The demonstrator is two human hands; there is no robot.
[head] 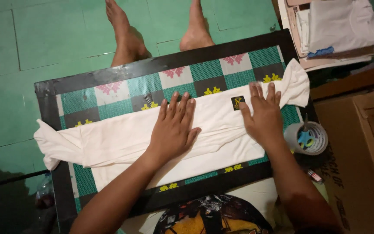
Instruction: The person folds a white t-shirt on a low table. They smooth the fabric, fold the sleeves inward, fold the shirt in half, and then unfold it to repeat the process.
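Pressing down with fingers spread and flat, gripping nothing, the left hand (172,130) and the right hand (263,115) lay side by side on a white garment (126,138) folded into a long band, apparently to keep the folds flat. The garment stretched across a checked green board (109,76) with a black border, its ends hanging over both edges, and a small black label (237,102) sat just beside the right thumb. A roll of tape (307,138) rested near the right wrist, with a stack of folded clothes (338,28) further off.

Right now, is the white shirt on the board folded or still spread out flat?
Partly folded: the white shirt lies as a narrow band across the board, layers overlapping, both hands flat on it.
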